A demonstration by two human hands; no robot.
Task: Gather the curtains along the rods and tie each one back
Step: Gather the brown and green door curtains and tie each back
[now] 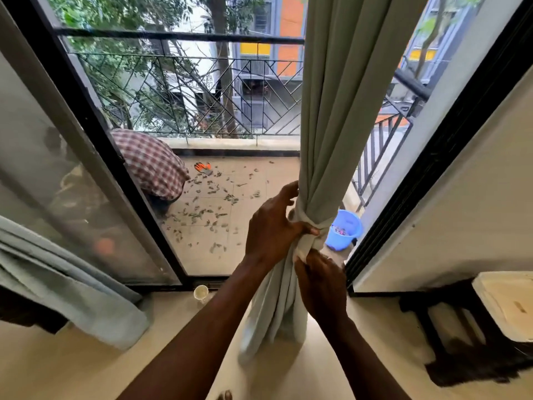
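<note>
Your left hand [271, 229] is wrapped round the gathered pale-green curtain [331, 111], right of the balcony doorway's centre, thumb pressed across the fabric tie [313, 223] — right hand [323, 284] just below, fingers curled, pinching the tie's knot. Second curtain [72, 284] hangs bunched, near left.

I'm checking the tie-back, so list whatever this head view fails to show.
Curtain rod: cut off by the top edge.
Knot of the pale fabric tie band: covered by the left hand and right hand.
Second grey-green fabric curtain at left: blurred, cut by the left edge.
Round blue plastic bucket contents: too small.
All head view.
</note>
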